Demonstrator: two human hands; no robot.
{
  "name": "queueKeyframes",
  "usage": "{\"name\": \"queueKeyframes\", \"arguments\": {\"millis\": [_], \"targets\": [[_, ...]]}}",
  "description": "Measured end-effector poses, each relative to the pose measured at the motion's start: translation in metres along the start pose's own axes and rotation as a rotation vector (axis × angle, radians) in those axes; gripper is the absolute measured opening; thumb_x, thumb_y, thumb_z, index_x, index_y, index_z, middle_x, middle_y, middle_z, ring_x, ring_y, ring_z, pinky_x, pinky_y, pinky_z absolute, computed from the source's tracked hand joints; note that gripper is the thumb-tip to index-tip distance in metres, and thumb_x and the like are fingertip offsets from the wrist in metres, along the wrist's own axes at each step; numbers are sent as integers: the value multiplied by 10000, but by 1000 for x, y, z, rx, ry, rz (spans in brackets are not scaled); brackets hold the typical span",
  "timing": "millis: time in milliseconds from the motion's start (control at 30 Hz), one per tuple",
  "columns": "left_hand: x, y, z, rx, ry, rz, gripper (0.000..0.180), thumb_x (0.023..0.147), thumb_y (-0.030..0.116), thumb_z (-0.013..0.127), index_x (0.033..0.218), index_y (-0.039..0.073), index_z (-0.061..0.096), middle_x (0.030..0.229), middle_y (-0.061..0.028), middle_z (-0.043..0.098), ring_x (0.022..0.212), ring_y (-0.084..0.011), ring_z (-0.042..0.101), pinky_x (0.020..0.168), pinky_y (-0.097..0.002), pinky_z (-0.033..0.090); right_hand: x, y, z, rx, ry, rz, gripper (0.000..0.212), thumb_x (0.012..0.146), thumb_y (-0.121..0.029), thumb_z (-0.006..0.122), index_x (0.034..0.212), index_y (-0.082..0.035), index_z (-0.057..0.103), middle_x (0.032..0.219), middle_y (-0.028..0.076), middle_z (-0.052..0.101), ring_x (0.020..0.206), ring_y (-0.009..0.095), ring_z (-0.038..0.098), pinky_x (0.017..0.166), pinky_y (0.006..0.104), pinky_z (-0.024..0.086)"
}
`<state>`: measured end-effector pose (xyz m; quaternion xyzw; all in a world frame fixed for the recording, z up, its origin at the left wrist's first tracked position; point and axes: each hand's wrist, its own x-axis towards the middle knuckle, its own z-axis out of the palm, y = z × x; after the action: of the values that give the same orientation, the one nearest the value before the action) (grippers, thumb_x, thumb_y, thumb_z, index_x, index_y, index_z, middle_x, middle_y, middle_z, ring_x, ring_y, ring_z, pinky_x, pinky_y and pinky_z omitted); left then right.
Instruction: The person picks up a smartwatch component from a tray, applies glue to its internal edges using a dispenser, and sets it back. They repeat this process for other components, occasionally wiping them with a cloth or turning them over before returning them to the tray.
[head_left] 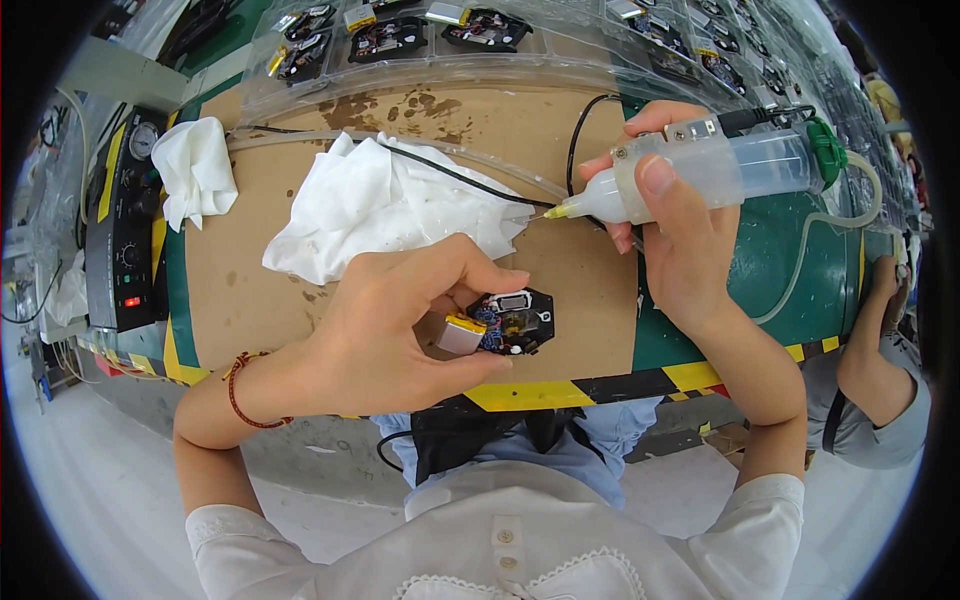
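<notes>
The left fingers [465, 264] partly hide the black device [518, 322]. Along the far edge of the worktop [770, 230], the picture's top cuts off a clear tray [440, 76]; by the left edge, a gauge [144, 138] has marks too small to read.

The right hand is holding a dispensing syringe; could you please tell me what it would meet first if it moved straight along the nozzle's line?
Following the yellow nozzle held in the right hand, likely the right edge of the white cloth; their relative heights are unclear.
</notes>
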<state>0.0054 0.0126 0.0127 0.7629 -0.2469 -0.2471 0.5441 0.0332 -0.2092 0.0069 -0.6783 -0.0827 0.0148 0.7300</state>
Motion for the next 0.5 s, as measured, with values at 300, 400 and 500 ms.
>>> {"name": "queueKeyframes", "arguments": {"millis": [300,400,500], "targets": [[0,2,0,-27,-18,-44,429,663,-39,740,1025,-59,512,967,-104,576,879,-117,584,756,-250,489,-1,0,1,1,10,8,353,834,-288,546,1071,-49,438,822,167,613,575,112,529,427,211,370],[0,2,0,-65,-22,-71,445,661,-41,740,1039,-59,506,967,-103,575,884,-117,582,767,-252,485,-1,0,1,-2,14,7,353,834,-291,547,1070,-50,440,822,166,613,568,111,526,424,211,369],[0,2,1,-84,-18,-56,460,659,-42,741,1053,-57,503,960,-95,574,884,-110,574,776,-252,476,-1,0,1,0,15,5,355,833,-295,548,1070,-52,442,822,165,613,559,108,522,420,210,366]]}}
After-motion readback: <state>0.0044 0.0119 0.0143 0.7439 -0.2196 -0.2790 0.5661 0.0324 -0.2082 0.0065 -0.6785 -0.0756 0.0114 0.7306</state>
